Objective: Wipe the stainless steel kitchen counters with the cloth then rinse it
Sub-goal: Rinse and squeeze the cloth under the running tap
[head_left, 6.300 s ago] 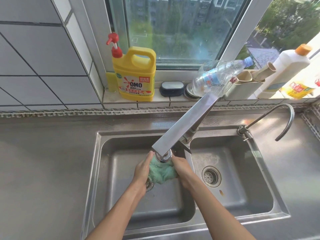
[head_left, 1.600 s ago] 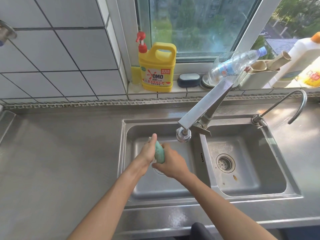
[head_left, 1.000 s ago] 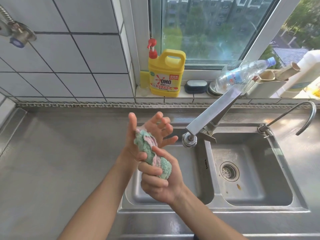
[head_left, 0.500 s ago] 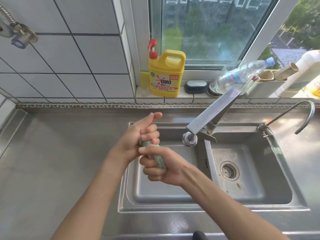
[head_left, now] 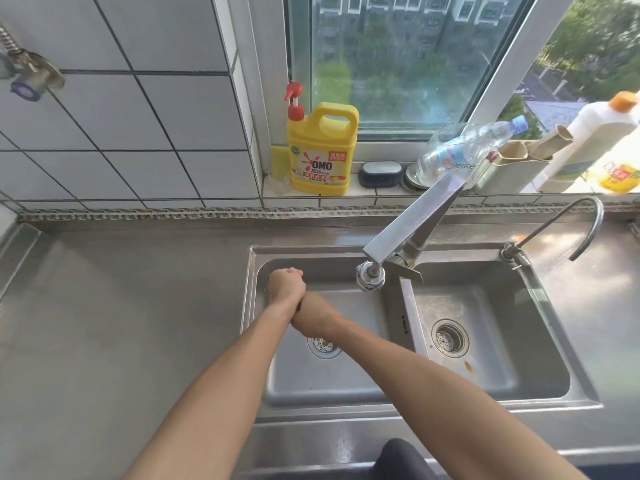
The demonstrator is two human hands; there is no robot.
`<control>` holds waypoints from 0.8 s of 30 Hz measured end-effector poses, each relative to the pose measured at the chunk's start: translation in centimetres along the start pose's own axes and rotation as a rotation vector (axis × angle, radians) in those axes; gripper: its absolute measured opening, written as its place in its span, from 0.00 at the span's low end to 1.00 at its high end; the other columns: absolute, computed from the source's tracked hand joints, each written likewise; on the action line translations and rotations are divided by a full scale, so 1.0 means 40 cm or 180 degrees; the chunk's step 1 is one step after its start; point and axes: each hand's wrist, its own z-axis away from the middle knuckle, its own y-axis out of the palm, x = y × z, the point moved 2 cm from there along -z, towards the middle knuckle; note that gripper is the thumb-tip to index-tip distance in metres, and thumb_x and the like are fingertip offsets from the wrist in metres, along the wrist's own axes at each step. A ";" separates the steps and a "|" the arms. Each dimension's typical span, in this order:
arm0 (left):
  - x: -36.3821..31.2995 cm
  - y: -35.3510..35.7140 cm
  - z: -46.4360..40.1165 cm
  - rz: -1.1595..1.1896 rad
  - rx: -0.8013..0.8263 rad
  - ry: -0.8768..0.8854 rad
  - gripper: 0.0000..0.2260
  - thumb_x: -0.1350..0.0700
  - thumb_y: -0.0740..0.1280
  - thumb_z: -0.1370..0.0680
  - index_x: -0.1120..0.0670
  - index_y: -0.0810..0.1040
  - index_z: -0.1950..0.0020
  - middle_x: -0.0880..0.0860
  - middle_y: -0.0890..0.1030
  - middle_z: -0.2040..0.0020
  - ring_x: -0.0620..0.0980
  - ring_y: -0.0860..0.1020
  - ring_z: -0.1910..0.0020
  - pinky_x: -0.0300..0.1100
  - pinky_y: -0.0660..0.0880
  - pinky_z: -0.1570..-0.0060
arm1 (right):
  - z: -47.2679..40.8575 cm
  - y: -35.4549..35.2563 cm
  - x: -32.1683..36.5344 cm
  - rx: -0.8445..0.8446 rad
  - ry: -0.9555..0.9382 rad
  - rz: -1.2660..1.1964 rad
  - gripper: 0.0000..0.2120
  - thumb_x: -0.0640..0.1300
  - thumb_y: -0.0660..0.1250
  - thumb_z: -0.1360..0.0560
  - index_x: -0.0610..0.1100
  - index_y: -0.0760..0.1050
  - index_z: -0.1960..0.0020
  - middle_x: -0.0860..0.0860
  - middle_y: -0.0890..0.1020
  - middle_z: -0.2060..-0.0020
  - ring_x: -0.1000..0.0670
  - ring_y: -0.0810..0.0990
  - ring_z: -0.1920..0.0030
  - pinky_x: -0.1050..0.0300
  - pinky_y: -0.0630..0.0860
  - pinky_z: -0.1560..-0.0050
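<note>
Both my hands are clenched together over the back left corner of the left sink basin (head_left: 311,382). My left hand (head_left: 285,284) is a fist, knuckles up. My right hand (head_left: 313,315) presses against it from below and to the right. The green cloth is hidden inside the two fists, and none of it shows. The square steel faucet (head_left: 408,230) points over the left basin, its nozzle (head_left: 370,277) to the right of my hands. No water stream is visible. The stainless steel counter (head_left: 121,323) stretches to the left.
The right basin (head_left: 485,306) has its own drain and a thin curved tap (head_left: 585,223) behind it. On the window sill stand a yellow detergent jug (head_left: 320,154), a dark soap dish (head_left: 380,173), a tilted plastic bottle (head_left: 464,150) and a white bottle (head_left: 588,136).
My hands dropped from chest height down into the left basin and closed tighter. The cloth, partly visible between them half a second ago, is now fully covered.
</note>
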 end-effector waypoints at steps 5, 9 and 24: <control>0.017 0.013 -0.020 -0.0092 -0.0145 -0.0022 0.15 0.60 0.59 0.16 0.66 0.84 0.41 0.68 0.84 0.42 0.67 0.82 0.38 0.55 0.77 0.35 | -0.001 0.014 -0.017 -0.0354 0.0225 0.0403 0.14 0.39 0.61 0.22 0.42 0.75 0.38 0.44 0.78 0.41 0.40 0.82 0.48 0.51 0.75 0.53; 0.027 0.013 -0.024 -0.0064 -0.0079 -0.0142 0.13 0.63 0.61 0.17 0.68 0.82 0.41 0.70 0.83 0.41 0.69 0.81 0.38 0.58 0.79 0.37 | -0.003 0.028 -0.022 -0.0517 0.0134 0.0711 0.15 0.39 0.62 0.22 0.39 0.72 0.36 0.43 0.78 0.42 0.38 0.83 0.45 0.50 0.75 0.54; 0.064 -0.014 0.009 0.0034 -0.0121 -0.0486 0.16 0.58 0.58 0.14 0.69 0.80 0.48 0.68 0.83 0.43 0.67 0.82 0.42 0.54 0.78 0.46 | 0.000 0.082 -0.025 -0.0614 -0.0213 0.1885 0.14 0.36 0.59 0.20 0.39 0.71 0.35 0.43 0.79 0.41 0.39 0.84 0.47 0.50 0.70 0.58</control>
